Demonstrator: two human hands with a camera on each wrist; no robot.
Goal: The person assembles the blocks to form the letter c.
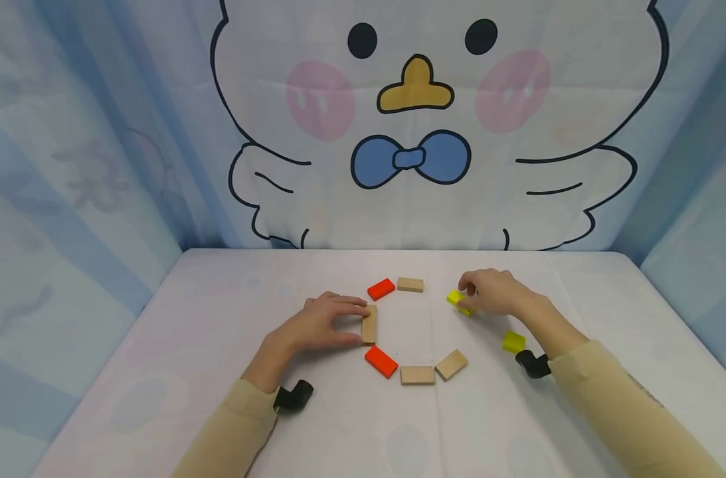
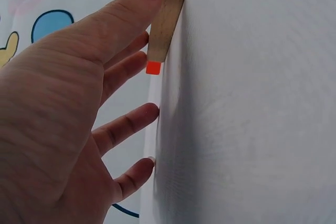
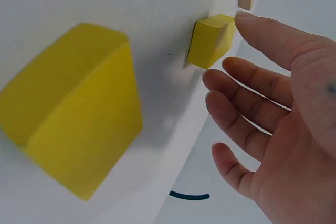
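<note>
In the head view my left hand [image 1: 323, 323] reaches over a wooden block [image 1: 369, 328] lying on the table. Its index fingertip touches the far end and its thumb the near left side, both fairly straight. The left wrist view shows the number 28 on this block [image 2: 170, 9]. To the right, my right hand [image 1: 494, 292] pinches a yellow block [image 1: 455, 298] between thumb and fingertips, one at each side of it in the right wrist view. A second yellow block [image 1: 514, 342] lies below the right forearm, large in the foreground of the right wrist view.
An orange-red block [image 1: 381, 289] and a wooden block [image 1: 410, 285] lie at the back. Nearer are another orange-red block [image 1: 381, 362], a flat wooden block [image 1: 418, 376] and a tilted one [image 1: 452, 365], making a loose ring. A printed curtain [image 1: 416, 212] stands behind the table.
</note>
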